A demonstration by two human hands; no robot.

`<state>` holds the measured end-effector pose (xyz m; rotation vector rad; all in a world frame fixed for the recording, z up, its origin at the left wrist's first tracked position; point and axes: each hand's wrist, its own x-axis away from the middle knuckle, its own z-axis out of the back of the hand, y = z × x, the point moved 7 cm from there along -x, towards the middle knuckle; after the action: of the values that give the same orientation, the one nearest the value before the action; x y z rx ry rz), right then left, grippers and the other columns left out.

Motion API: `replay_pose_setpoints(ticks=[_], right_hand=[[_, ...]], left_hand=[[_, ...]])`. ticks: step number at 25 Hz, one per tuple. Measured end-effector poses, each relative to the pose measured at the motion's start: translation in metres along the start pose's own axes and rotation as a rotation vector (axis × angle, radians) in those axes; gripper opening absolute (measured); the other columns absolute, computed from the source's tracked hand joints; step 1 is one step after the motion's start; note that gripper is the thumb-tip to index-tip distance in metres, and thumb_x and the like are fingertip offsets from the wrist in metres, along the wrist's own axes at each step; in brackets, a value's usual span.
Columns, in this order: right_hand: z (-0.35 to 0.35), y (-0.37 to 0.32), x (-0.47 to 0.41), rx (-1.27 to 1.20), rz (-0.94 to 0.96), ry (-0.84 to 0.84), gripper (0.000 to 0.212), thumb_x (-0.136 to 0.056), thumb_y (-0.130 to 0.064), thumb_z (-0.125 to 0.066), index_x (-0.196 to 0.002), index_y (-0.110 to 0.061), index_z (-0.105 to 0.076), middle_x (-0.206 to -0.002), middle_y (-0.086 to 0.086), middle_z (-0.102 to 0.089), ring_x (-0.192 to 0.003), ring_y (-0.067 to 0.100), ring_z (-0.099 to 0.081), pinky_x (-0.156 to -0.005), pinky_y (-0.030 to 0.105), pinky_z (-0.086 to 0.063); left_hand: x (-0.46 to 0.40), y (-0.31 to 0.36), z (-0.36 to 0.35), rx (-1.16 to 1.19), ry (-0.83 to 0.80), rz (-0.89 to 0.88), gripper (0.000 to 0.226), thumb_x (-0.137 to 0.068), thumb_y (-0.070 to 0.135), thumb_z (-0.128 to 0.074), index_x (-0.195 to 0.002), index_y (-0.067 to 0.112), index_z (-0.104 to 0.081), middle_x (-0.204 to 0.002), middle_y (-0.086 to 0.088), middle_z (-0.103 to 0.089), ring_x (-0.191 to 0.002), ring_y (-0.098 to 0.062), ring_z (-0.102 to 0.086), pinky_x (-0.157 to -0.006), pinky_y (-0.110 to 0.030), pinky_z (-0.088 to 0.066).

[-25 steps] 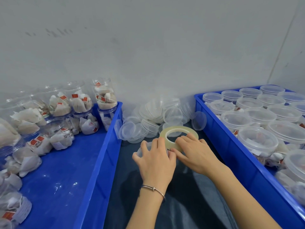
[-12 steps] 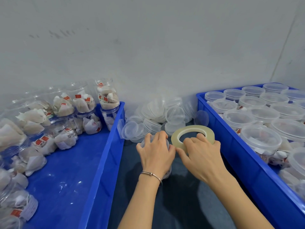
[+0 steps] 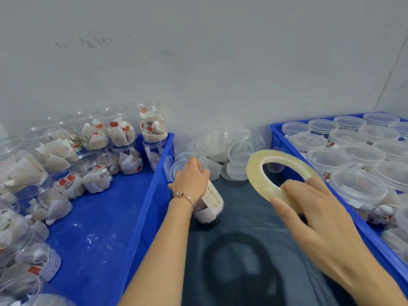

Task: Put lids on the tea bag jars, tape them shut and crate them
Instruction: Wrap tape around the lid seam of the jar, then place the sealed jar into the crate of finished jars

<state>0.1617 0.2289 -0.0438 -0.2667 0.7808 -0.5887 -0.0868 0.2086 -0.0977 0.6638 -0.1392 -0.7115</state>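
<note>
One jar of tea bags (image 3: 210, 204) stands on the dark counter (image 3: 254, 250) between two blue crates, and the left hand (image 3: 191, 178) is clamped over its top, fingers curled round the lid end. Right hand (image 3: 318, 213) is up beside it, thumb and fingers pinching the near edge of the tape roll (image 3: 278, 173), ring tilted toward the wall. Loose clear lids (image 3: 220, 151) are heaped behind. Left crate (image 3: 141, 208) holds jars lying stacked on their sides; right crate (image 3: 362, 226) holds upright lidded jars.
</note>
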Motion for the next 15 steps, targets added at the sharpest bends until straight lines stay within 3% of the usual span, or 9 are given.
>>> replay_pose_setpoints(ticks=[2, 5, 9, 11, 13, 15], right_hand=[[-0.008, 0.019, -0.007, 0.047, -0.076, -0.051, 0.035, -0.09, -0.05, -0.035, -0.064, -0.03, -0.026, -0.062, -0.011, -0.039, -0.077, 0.017, -0.041, -0.058, 0.038, -0.04], [-0.065, 0.045, -0.023, 0.259, -0.234, -0.285, 0.032, -0.095, -0.049, -0.035, -0.076, -0.023, -0.039, -0.081, -0.013, -0.046, -0.098, 0.017, -0.044, -0.077, 0.039, -0.043], [-0.124, 0.061, -0.028, 0.201, -0.267, -0.421, 0.031, -0.098, -0.048, -0.036, -0.093, -0.021, -0.051, -0.107, -0.007, -0.056, -0.116, 0.016, -0.039, -0.087, 0.044, -0.044], [-0.145, 0.07, -0.022, 0.202, -0.288, -0.566, 0.036, -0.096, -0.051, -0.039, -0.115, -0.022, -0.051, -0.127, -0.005, -0.05, -0.127, 0.018, -0.033, -0.096, 0.051, -0.04], [-0.151, 0.074, -0.012, 0.196, -0.255, -0.679, 0.071, -0.087, -0.059, -0.052, -0.146, -0.036, -0.02, -0.151, -0.005, -0.02, -0.143, 0.02, -0.007, -0.106, 0.067, -0.022], [-0.136, 0.056, -0.014, 0.083, -0.116, -0.599, 0.11, -0.069, -0.068, -0.066, -0.145, -0.051, 0.011, -0.156, -0.013, 0.007, -0.146, 0.014, 0.016, -0.107, 0.071, -0.006]], left_hand=[[0.012, 0.01, -0.003, -0.093, 0.038, -0.117, 0.012, -0.083, 0.037, -0.052, -0.088, 0.027, -0.049, -0.079, 0.013, -0.049, -0.084, -0.015, -0.049, -0.075, -0.036, -0.035], [0.037, 0.028, -0.017, -0.195, 0.162, -0.273, 0.015, -0.075, 0.04, -0.057, -0.084, 0.029, -0.051, -0.067, 0.013, -0.038, -0.078, -0.011, -0.041, -0.072, -0.033, -0.033], [0.041, 0.029, -0.013, -0.195, 0.205, -0.31, 0.017, -0.083, 0.046, -0.059, -0.083, 0.03, -0.055, -0.065, 0.016, -0.035, -0.078, -0.011, -0.045, -0.074, -0.035, -0.037], [0.046, 0.028, -0.014, -0.215, 0.205, -0.327, 0.018, -0.086, 0.049, -0.06, -0.087, 0.031, -0.059, -0.072, 0.015, -0.041, -0.08, -0.01, -0.047, -0.077, -0.035, -0.04], [0.052, 0.027, -0.009, -0.131, 0.238, -0.351, 0.013, -0.087, 0.041, -0.062, -0.091, 0.028, -0.063, -0.081, 0.015, -0.049, -0.086, -0.011, -0.054, -0.08, -0.039, -0.044], [0.061, 0.036, 0.006, 0.065, 0.322, -0.451, 0.01, -0.087, 0.03, -0.066, -0.091, 0.02, -0.067, -0.087, 0.01, -0.06, -0.086, -0.015, -0.06, -0.078, -0.045, -0.05]])
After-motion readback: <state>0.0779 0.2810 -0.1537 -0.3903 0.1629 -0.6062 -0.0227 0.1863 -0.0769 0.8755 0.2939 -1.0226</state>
